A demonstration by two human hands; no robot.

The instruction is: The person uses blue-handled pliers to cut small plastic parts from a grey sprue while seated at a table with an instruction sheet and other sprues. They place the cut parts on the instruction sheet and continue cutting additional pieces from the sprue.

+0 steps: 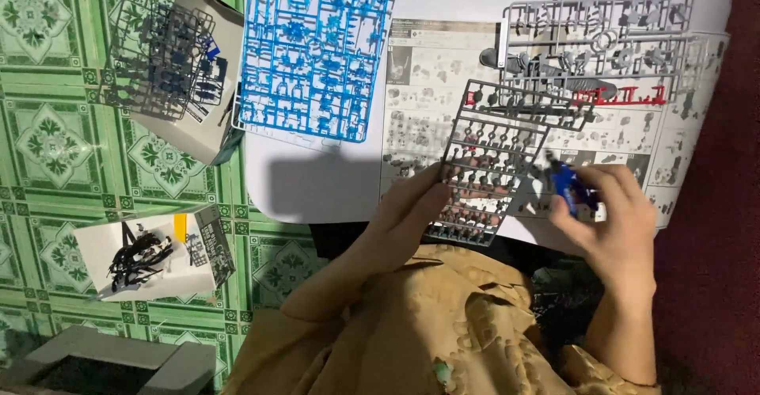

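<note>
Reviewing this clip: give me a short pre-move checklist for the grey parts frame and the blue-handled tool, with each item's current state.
1. Left hand has the grey parts frame: ok, fingers grip its lower left edge.
2. Right hand has the blue-handled tool: ok, held beside the frame's right edge.
3. Tool tip placed on a part's joint: cannot tell, the tip is too small and blurred.
4. Instruction sheet readable under the frame: not ok, partly covered by the frame and other grey frames.
5. Blue parts frame out of the way: ok, lying on the white table, apart from both hands.
</note>
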